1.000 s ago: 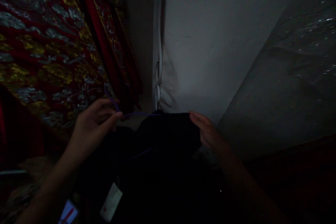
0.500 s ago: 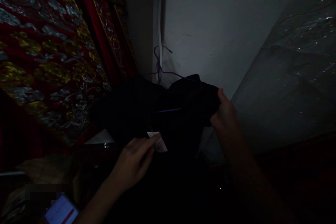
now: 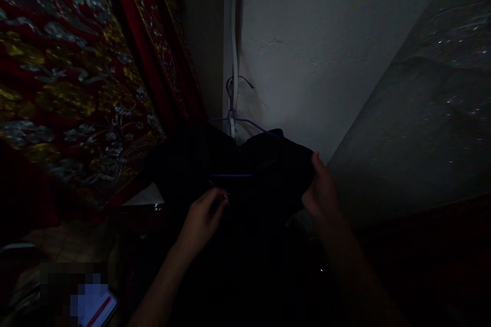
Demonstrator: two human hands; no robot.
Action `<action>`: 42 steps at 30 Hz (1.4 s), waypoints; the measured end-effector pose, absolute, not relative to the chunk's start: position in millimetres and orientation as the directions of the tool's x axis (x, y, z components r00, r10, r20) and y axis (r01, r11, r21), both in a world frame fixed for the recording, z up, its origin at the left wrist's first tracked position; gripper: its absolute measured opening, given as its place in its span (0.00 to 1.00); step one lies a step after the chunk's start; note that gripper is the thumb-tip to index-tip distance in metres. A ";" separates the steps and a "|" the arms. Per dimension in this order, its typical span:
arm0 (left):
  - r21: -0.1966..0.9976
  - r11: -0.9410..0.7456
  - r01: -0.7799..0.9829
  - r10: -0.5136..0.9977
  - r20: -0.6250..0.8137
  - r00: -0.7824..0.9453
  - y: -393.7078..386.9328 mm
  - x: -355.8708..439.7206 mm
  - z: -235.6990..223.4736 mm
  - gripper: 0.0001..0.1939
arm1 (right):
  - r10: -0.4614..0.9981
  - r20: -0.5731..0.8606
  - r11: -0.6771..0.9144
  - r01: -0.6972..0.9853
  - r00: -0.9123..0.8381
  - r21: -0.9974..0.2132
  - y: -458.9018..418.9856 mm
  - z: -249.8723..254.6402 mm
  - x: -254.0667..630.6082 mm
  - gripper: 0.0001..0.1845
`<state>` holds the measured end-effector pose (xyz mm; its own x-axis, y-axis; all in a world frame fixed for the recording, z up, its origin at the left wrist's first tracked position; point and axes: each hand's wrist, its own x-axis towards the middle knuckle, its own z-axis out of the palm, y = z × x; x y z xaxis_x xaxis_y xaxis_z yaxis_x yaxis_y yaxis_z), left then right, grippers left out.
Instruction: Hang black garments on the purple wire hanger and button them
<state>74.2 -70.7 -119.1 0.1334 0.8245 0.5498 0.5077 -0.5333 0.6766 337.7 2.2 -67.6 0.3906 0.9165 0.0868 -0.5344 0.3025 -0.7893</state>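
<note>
Black top (image 3: pixel 257 196) sits on the purple wire hanger (image 3: pixel 247 121), before the white wall (image 3: pixel 295 87); that part looks done. Right hand (image 3: pixel 322 189) grips its sleeve; left hand (image 3: pixel 201 217) curls at the chest, can't tell if gripping. Neither off yet.

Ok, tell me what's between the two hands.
In the head view, part of the dark garment lies between the left hand and the right hand.
</note>
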 end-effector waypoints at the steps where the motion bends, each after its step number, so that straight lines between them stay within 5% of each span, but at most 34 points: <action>1: 0.682 -0.547 0.486 0.816 0.565 0.126 -72.0 75.3 -114.4 0.04 | 0.919 0.106 0.307 -0.518 0.381 -0.798 2.7 -69.4 339.4 0.18; 8: 0.628 -0.567 0.533 0.613 0.754 -0.236 -79.8 78.1 -101.5 0.04 | 0.925 0.108 0.297 -0.517 0.364 -0.803 3.0 -75.3 340.1 0.19; 13: 0.655 -0.454 0.605 0.705 0.679 -0.206 -67.2 67.3 -115.1 0.08 | 0.919 0.122 0.310 -0.498 0.375 -0.810 3.7 -76.8 340.2 0.21; 18: 0.570 -0.209 0.795 0.933 0.359 -0.012 -63.7 64.5 -121.3 0.22 | 0.917 0.140 0.321 -0.484 0.373 -0.814 5.3 -78.1 340.8 0.21; 23: 0.370 -0.025 0.929 0.999 -0.034 0.041 -75.1 64.3 -112.5 0.35 | 0.888 0.184 0.382 -0.455 0.421 -0.804 2.9 -75.2 338.3 0.20; 28: 0.250 -0.031 0.968 0.981 -0.177 0.078 -101.4 57.5 -93.2 0.24 | 0.895 0.183 0.369 -0.448 0.406 -0.814 4.8 -73.1 337.4 0.19; 33: 0.475 -0.291 0.831 0.942 -0.010 0.336 -118.2 63.2 -94.1 0.12 | 0.841 0.157 0.395 -0.391 0.517 -0.831 15.1 -84.0 338.7 0.18; 38: 0.589 -0.326 0.740 0.943 0.255 0.212 -118.6 88.3 -127.2 0.07 | 0.590 0.401 0.523 0.046 0.701 -0.851 -29.2 -125.9 316.6 0.22; 40: 0.661 -0.364 0.656 0.924 0.343 0.168 -118.5 98.8 -141.4 0.12 | 0.706 0.362 0.409 0.068 0.609 -0.910 -63.9 -152.7 293.9 0.14; 42: 0.731 -0.393 0.558 0.906 0.411 0.100 -119.6 108.1 -151.4 0.18 | 0.919 0.136 0.153 -0.017 0.370 -0.988 -97.5 -179.4 267.5 0.20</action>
